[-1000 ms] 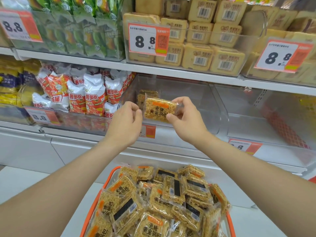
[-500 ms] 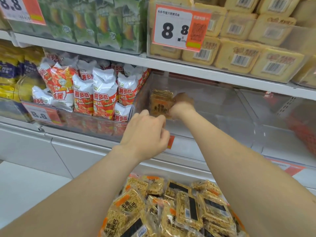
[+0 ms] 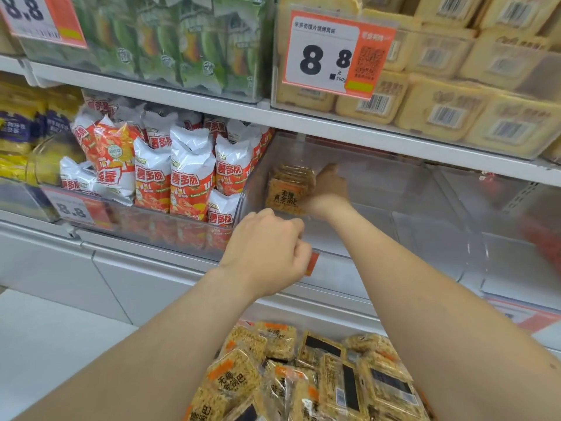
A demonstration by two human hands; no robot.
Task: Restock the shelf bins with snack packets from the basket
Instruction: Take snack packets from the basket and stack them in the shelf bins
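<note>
While the right hand [image 3: 329,189] stands a packet [image 3: 287,194] against the row in the bin's [image 3: 394,183] left corner, apparently pinching it, the left hand [image 3: 267,247] curls at the front rim, its grip unclear. Next, probably: let go and fetch another from the pile [image 3: 303,375].
</note>
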